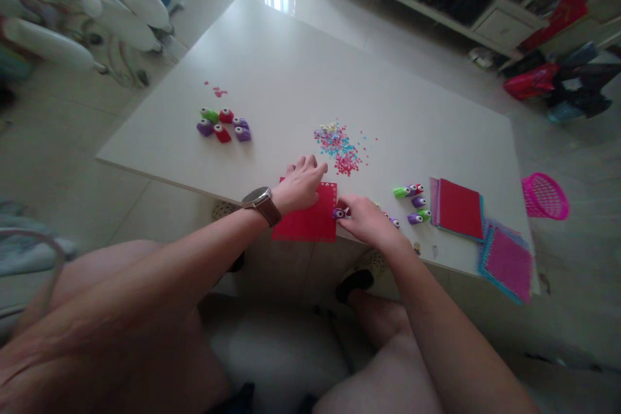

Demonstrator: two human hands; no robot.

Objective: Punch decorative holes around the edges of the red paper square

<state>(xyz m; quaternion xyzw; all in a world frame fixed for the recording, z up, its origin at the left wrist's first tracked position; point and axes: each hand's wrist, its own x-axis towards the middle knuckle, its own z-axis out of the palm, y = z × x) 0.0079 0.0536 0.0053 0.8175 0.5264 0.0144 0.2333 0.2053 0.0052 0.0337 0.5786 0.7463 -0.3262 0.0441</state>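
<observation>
Red sheet (pixel 310 223) on tabletop's (pixel 412 116) near edge, right margin visibly punched, left unclear | left hand (pixel 303 184) loosely open over it | right hand (pixel 363 218) gripping purple punch (pixel 338 213) | hole-edged pile (pixel 509 263) looks done, plain-edged stack (pixel 460 207) untouched

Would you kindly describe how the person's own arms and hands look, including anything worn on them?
The left hand and right hand wear no gloves, and no sleeves show on the forearms. A round wristwatch with a dark dial and a brown strap sits on the left wrist; none shows on the right.
</observation>
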